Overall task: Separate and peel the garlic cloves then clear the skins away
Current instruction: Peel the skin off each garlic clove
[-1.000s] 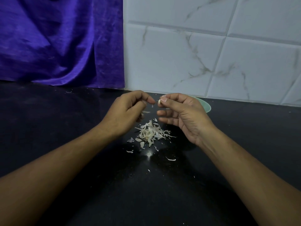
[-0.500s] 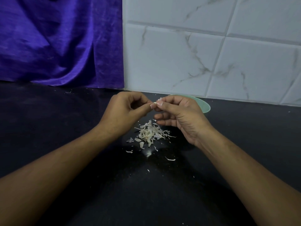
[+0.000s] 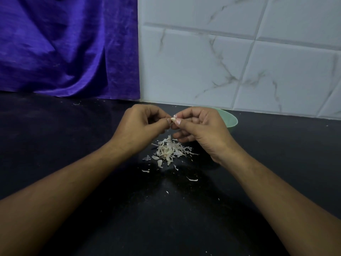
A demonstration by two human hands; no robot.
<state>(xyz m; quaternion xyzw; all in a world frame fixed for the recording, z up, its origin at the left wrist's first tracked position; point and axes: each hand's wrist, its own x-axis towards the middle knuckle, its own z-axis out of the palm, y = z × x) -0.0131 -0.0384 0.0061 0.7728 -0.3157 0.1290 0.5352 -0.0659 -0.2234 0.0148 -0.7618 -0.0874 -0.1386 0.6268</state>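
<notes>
Small garlic clove (image 3: 173, 119) is held in the air just above the pile of skins (image 3: 169, 151), shared between both hands. Left hand (image 3: 142, 126), above-left of the pile: grip pinched onto one end of the clove with thumb and forefinger. Right hand (image 3: 199, 130), above-right of the pile: thumb and forefinger tips clamped on the other end, the other fingers curled loosely beneath. Green bowl (image 3: 229, 120) sits beyond the pile to the right, half hidden by the right hand; contents not visible. The pile lies on the dark surface (image 3: 73, 145), with stray flakes on its near side. Judgement: the clove is light and firm, probably slick once bare, so it is best held by its ends while a nail lifts skin at the tip. The skins look papery and brittle, easier swept than pinched.
</notes>
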